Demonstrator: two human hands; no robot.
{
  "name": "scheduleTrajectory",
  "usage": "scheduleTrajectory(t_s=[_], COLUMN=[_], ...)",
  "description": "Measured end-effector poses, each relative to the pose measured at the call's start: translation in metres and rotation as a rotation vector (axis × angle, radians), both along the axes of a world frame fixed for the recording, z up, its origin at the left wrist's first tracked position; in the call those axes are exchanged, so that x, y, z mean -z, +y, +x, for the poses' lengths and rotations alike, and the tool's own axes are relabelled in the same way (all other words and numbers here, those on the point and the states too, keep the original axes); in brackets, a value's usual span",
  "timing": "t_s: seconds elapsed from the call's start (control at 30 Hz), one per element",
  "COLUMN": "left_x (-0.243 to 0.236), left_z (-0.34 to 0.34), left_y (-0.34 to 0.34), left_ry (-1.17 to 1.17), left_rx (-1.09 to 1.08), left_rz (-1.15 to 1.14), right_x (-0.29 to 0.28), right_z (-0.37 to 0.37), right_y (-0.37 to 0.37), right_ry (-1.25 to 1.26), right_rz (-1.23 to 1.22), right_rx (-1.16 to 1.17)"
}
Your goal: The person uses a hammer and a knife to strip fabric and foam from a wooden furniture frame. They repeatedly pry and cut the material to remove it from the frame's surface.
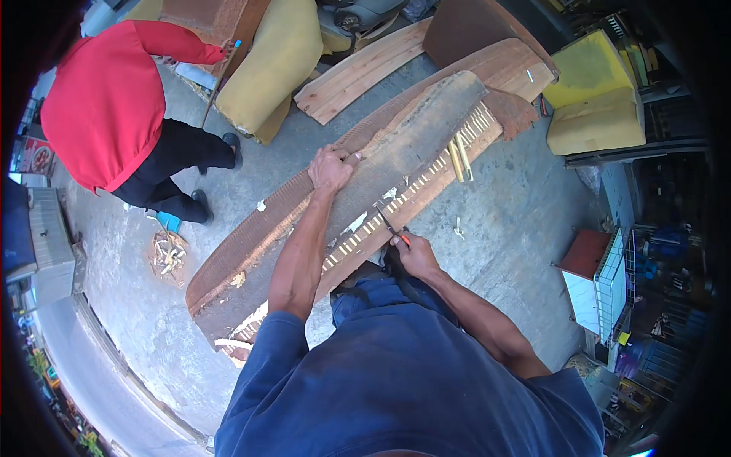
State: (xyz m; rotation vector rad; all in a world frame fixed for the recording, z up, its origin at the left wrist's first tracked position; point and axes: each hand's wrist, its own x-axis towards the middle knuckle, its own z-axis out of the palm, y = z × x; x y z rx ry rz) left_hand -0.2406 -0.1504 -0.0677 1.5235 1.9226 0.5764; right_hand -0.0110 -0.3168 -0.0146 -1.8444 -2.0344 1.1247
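Observation:
A long brown upholstered furniture piece (251,244), like part of a sofa, lies diagonally before me. Over it runs a worn grey-brown backing (426,114), with a row of short pale marks along its near wooden edge (426,196). My left hand (333,169) bears on the far side of the backing, fingers bent around its ridge. Closed around an orange-handled tool that looks like pliers (404,239) is my right hand (418,257). The tool's dark narrow tip meets the row of marks. Pale scraps (356,222) cling nearby.
A person in a red top (114,99) stands at the far left. Yellow cushions (276,65) and a wooden board (362,70) lie beyond. A yellow seat (596,99) and a wire rack (617,286) stand right. Scraps (169,255) are heaped on the concrete floor.

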Motion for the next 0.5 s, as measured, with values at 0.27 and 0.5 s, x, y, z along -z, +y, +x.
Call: scheduleTrajectory(t_s=[0.27,0.5], left_x=[0.001,-0.002], left_z=[0.009,0.003], left_y=[-0.004,-0.002], left_ry=[0.103,0.082], left_rx=[-0.003,-0.013], left_rz=[0.083,0.090], right_x=[-0.040,0.027], right_z=[-0.025,0.013], right_y=[-0.001,-0.021], right_ry=[-0.479,0.076], right_rz=[0.052,0.161], right_rx=[-0.237,0.029])
